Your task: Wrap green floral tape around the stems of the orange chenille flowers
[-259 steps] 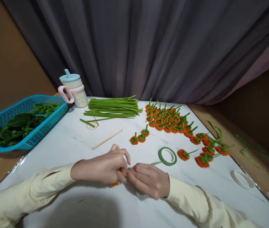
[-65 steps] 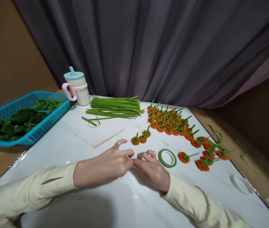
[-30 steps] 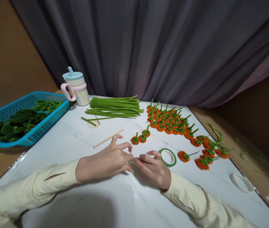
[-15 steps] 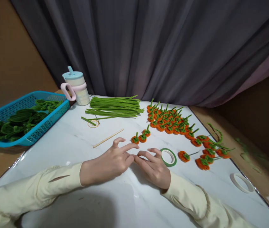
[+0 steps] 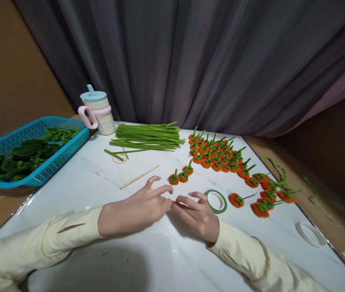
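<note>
My left hand (image 5: 140,211) and my right hand (image 5: 198,215) meet fingertip to fingertip low over the white marbled table. Thumb and index finger are pinched together on each hand, while the other fingers lift away. Whatever sits in the pinch is hidden or too small to make out. Just beyond my fingers stand three orange fuzzy pipe-cleaner flowers (image 5: 183,176) with green stems. Close to my right hand lies a roll of green tape (image 5: 216,201). A thin wooden stick (image 5: 139,177) rests past my left hand.
Green pipe cleaners (image 5: 148,136) lie bundled at the back. Many orange flowers (image 5: 217,156) spread along the right. At left are a blue basket (image 5: 59,152) of green leaves and a lidded cup (image 5: 103,109). A white ring (image 5: 310,234) lies by the right edge.
My left hand has shifted slightly left and its raised fingers have drawn back a little. My right hand stays nearly in place.
</note>
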### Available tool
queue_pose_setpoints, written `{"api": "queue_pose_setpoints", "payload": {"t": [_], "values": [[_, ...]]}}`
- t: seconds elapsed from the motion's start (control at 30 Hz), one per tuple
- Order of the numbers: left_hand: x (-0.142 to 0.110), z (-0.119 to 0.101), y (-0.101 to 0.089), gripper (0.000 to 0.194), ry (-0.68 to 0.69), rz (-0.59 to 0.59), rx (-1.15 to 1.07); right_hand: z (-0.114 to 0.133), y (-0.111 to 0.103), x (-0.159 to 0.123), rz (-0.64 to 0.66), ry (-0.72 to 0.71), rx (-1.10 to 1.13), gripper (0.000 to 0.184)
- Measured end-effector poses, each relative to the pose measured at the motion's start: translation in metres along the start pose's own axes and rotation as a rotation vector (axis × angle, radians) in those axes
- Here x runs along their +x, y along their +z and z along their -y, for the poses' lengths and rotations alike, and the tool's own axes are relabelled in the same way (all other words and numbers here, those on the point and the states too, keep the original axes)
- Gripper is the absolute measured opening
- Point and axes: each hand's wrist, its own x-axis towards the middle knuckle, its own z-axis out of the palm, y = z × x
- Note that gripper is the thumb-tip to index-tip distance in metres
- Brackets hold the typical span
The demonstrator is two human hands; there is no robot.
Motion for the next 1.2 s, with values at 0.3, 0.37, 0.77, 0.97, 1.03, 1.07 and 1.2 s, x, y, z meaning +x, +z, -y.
{"api": "queue_pose_setpoints", "payload": {"t": [0.3, 0.37, 0.77, 0.97, 1.03, 1.07, 1.2], "values": [[0.0001, 0.0042, -0.0008, 0.019, 0.045, 0.002, 0.172, -0.0038, 0.0025, 0.0032, 0.0, 0.207, 0.224, 0.014], [0.0, 0.0044, 0.0002, 0.019, 0.04, -0.012, 0.167, -0.0041, 0.0023, 0.0033, -0.003, 0.222, 0.252, 0.018], [-0.001, 0.0034, -0.0018, 0.02, 0.03, -0.007, 0.14, -0.0082, 0.001, 0.0039, 0.079, 0.327, 0.408, 0.02], [0.0009, 0.002, -0.0057, 0.021, 0.035, 0.011, 0.11, -0.01, -0.0015, 0.0044, 0.096, 0.295, 0.441, 0.019], [0.0016, 0.0018, -0.0054, 0.019, 0.023, 0.018, 0.069, -0.0094, -0.002, 0.0044, 0.108, 0.241, 0.368, 0.019], [0.0018, 0.0017, -0.0051, 0.018, 0.012, 0.025, 0.044, -0.0089, -0.0019, 0.0042, 0.114, 0.206, 0.314, 0.02], [0.0028, -0.0001, -0.005, 0.015, -0.051, 0.066, -0.054, -0.0067, -0.0006, 0.0023, 0.092, 0.068, 0.083, 0.027]]}}
